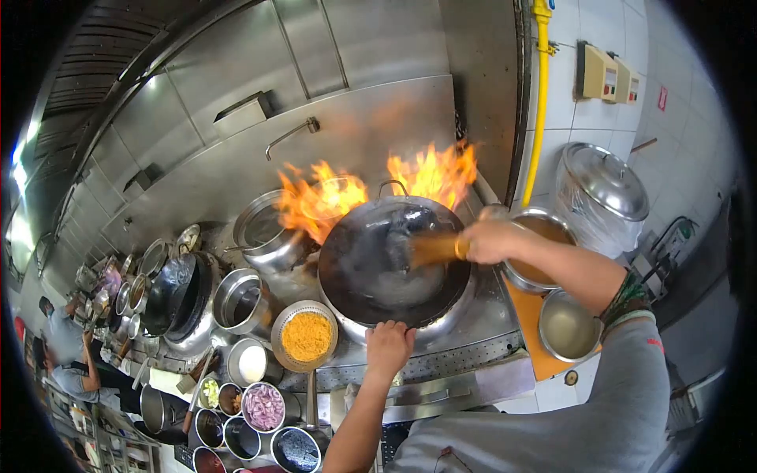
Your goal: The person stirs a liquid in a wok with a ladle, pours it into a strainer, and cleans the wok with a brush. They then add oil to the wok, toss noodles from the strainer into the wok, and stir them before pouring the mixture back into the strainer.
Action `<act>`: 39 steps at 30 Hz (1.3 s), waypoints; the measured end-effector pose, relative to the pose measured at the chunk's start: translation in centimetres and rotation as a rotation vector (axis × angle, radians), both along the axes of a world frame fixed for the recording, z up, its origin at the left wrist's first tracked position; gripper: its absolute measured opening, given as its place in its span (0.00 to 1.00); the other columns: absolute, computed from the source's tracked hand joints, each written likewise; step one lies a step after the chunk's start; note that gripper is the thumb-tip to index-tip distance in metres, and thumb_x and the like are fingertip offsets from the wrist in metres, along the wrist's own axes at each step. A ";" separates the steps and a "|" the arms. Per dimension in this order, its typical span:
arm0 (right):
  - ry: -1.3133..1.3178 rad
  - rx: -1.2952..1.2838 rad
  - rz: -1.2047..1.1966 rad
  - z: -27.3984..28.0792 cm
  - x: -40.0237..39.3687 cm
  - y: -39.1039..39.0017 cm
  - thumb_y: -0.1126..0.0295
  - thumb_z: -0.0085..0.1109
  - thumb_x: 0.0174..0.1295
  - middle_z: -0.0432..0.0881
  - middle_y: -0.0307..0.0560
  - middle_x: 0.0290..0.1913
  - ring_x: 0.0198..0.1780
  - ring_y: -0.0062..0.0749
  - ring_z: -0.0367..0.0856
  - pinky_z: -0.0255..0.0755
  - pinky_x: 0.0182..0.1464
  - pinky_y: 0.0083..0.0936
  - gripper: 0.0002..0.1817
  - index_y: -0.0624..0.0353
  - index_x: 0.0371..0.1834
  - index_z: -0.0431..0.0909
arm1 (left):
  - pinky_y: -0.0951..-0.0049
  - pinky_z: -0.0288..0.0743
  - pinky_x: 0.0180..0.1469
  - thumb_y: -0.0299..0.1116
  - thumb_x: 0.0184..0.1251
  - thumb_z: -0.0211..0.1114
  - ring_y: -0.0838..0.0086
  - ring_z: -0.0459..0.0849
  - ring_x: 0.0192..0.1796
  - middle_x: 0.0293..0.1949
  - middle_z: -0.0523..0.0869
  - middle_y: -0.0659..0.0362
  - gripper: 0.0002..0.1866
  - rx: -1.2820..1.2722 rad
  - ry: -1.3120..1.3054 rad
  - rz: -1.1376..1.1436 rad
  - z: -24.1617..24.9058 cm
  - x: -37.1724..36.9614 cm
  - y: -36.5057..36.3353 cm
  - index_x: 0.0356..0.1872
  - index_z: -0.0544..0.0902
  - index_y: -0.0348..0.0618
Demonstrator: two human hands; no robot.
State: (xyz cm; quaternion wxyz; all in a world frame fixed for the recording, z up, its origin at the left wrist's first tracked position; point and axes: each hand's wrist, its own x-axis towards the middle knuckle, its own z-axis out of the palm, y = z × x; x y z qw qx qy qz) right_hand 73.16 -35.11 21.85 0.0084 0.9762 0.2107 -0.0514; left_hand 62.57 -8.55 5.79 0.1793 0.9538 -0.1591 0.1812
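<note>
A large dark wok (371, 276) sits on the stove with tall flames (434, 175) rising behind its far rim. My right hand (490, 236) is closed round the bound end of a brown brush (435, 250), whose blurred bristles are over the wok's right side. The wok's inside looks wet, with a greyish film at the bottom. At the near rim is my left hand (390, 347), its fingertips pressed together on the edge; what they grip there is partly hidden.
Left of the wok stand a metal pot (240, 303), a strainer of yellow food (307, 337) and a container of chopped onion (263, 407). On the right are a pan of brown liquid (544, 231) and a bowl (568, 326). Two people (71, 347) stand far left.
</note>
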 end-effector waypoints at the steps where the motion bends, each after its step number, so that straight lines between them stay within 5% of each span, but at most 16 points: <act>1: 0.234 0.017 -0.098 0.4 -0.1 0.3 0.63 0.54 0.55 0.85 0.55 0.41 0.45 0.48 0.84 0.78 0.47 0.40 0.17 0.56 0.45 0.83 | 0.58 0.68 0.37 0.45 0.59 0.64 0.61 0.81 0.36 0.28 0.82 0.58 0.13 0.095 -0.008 -0.040 0.3 0.5 0.1 0.27 0.83 0.46; 3: 0.478 0.041 -0.206 -0.4 0.7 -0.3 0.62 0.53 0.55 0.86 0.55 0.40 0.44 0.47 0.85 0.79 0.45 0.40 0.18 0.55 0.46 0.83 | 0.58 0.67 0.37 0.48 0.60 0.63 0.62 0.82 0.35 0.27 0.83 0.59 0.15 0.194 -0.007 -0.091 0.9 0.9 0.0 0.26 0.84 0.47; 5: 0.005 -0.152 -0.260 -2.5 4.8 -2.4 0.60 0.53 0.57 0.85 0.57 0.41 0.44 0.46 0.85 0.79 0.44 0.39 0.18 0.55 0.46 0.83 | 0.58 0.69 0.38 0.52 0.60 0.62 0.62 0.83 0.35 0.26 0.84 0.58 0.19 0.309 0.026 -0.140 1.5 1.8 -0.3 0.23 0.84 0.46; 8: -0.297 -0.029 -0.388 -0.4 4.9 -1.1 0.60 0.54 0.58 0.85 0.57 0.41 0.44 0.47 0.85 0.79 0.44 0.38 0.18 0.56 0.47 0.83 | 0.58 0.71 0.38 0.53 0.61 0.61 0.62 0.84 0.33 0.26 0.84 0.57 0.20 0.264 0.126 -0.136 -0.7 2.1 -0.4 0.24 0.84 0.46; 16: -0.137 0.473 -0.184 4.6 -6.5 -3.5 0.57 0.60 0.58 0.79 0.57 0.55 0.60 0.52 0.75 0.67 0.62 0.37 0.27 0.54 0.60 0.75 | 0.61 0.74 0.31 0.46 0.57 0.68 0.60 0.81 0.26 0.22 0.80 0.56 0.16 0.052 -0.094 -0.115 1.4 -2.0 0.9 0.20 0.80 0.45; 18: -0.080 0.620 -0.274 4.8 -9.2 -5.5 0.62 0.63 0.58 0.84 0.53 0.46 0.45 0.44 0.84 0.76 0.49 0.33 0.28 0.57 0.63 0.73 | 0.62 0.74 0.30 0.45 0.55 0.70 0.60 0.81 0.25 0.21 0.78 0.56 0.16 0.020 -0.138 -0.093 1.9 -2.5 2.3 0.20 0.79 0.45; 20: 0.032 0.965 -0.379 5.0 -12.5 -6.7 0.69 0.60 0.62 0.80 0.40 0.32 0.21 0.17 0.72 0.69 0.23 0.16 0.25 0.60 0.64 0.71 | 0.62 0.74 0.27 0.46 0.54 0.71 0.60 0.80 0.24 0.20 0.77 0.56 0.18 -0.031 -0.202 -0.123 2.7 -2.1 3.5 0.19 0.77 0.44; 22: 0.128 1.165 -0.471 5.5 -15.3 -7.7 0.67 0.60 0.62 0.80 0.40 0.32 0.20 0.18 0.71 0.68 0.21 0.17 0.28 0.61 0.66 0.69 | 0.61 0.74 0.27 0.47 0.53 0.72 0.59 0.80 0.24 0.20 0.77 0.56 0.19 -0.098 -0.219 -0.103 5.3 -1.3 4.2 0.19 0.77 0.44; 26: -0.095 1.224 -0.487 2.8 -19.2 -10.3 0.69 0.58 0.62 0.78 0.38 0.30 0.19 0.15 0.69 0.66 0.19 0.17 0.27 0.65 0.65 0.68 | 0.61 0.75 0.28 0.50 0.53 0.72 0.58 0.81 0.25 0.21 0.78 0.53 0.22 -0.235 -0.282 -0.071 9.1 1.2 5.8 0.20 0.77 0.40; 32: -0.185 1.189 -0.583 1.6 -25.0 -9.6 0.66 0.57 0.63 0.79 0.42 0.32 0.22 0.17 0.72 0.66 0.20 0.14 0.27 0.63 0.65 0.68 | 0.59 0.76 0.33 0.49 0.53 0.72 0.56 0.83 0.31 0.25 0.81 0.53 0.21 -0.518 -0.347 0.040 12.6 3.5 7.4 0.25 0.79 0.40; 39: -0.252 1.140 -0.660 2.5 -29.1 -10.0 0.64 0.57 0.65 0.79 0.42 0.37 0.29 0.16 0.74 0.67 0.20 0.15 0.27 0.60 0.67 0.67 | 0.57 0.74 0.31 0.48 0.53 0.72 0.49 0.82 0.27 0.21 0.81 0.45 0.23 -0.935 -0.354 0.282 15.7 5.0 10.1 0.20 0.80 0.35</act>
